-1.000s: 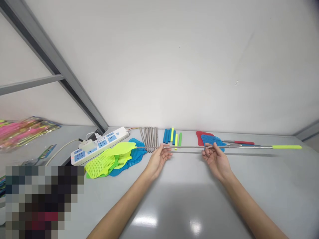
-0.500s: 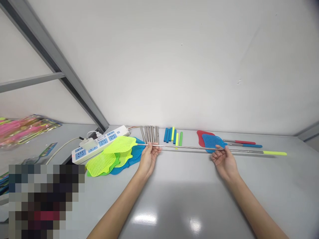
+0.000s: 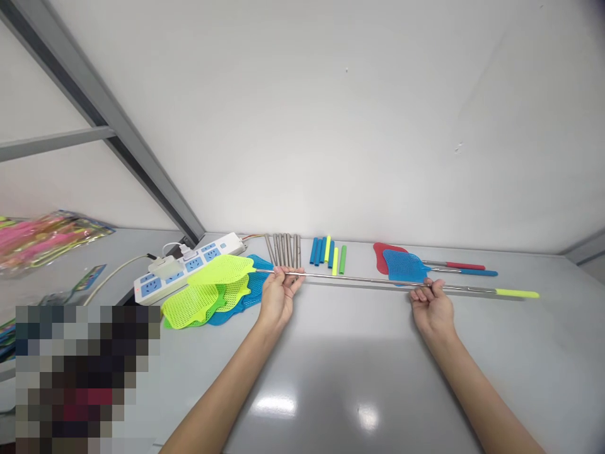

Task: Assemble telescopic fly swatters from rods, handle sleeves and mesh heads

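Note:
A yellow fly swatter (image 3: 350, 277) with a long, extended metal rod lies level across both my hands. My left hand (image 3: 278, 293) is closed on the rod near the yellow mesh head. Farther right, my right hand (image 3: 431, 302) pinches the rod between its middle and the yellow grip. Beneath the swatter's head lies a fan of loose yellow, green and blue swatter heads (image 3: 191, 307). Behind my right hand rest a blue swatter (image 3: 406, 265) and a red swatter (image 3: 385, 257), their handles pointing right.
Several metal rods (image 3: 286, 249) and coloured grip sleeves (image 3: 322, 250) lie along the wall. A white power strip (image 3: 179, 271) with plugs and cables sits at the left. Bagged pink and yellow goods (image 3: 51, 239) lie far left, beyond a grey metal frame post (image 3: 137, 170).
My right hand has slid a little to the right along the rod. The swatter has shifted slightly left, still held by both hands.

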{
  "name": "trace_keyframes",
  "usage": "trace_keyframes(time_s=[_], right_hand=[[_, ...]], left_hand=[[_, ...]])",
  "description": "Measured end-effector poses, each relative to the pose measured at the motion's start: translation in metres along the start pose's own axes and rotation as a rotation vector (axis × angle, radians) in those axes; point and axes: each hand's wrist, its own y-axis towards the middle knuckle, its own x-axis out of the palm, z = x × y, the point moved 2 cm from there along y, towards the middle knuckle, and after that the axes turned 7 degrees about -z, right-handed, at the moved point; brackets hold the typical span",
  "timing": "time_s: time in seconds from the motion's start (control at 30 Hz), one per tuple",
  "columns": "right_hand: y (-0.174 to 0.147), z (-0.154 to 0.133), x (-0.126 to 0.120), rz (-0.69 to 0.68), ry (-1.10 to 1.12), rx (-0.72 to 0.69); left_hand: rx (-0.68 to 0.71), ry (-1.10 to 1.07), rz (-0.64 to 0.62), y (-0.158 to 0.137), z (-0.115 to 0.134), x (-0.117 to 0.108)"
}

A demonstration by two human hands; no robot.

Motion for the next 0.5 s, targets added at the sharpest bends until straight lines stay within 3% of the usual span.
trace_keyframes(time_s=[0.5], right_hand=[[-0.003, -0.015, 0.004, 0.0, 0.041, -0.02]], left_hand=[[0.034, 0.014, -0.003, 0.001, 0.011, 0.002]])
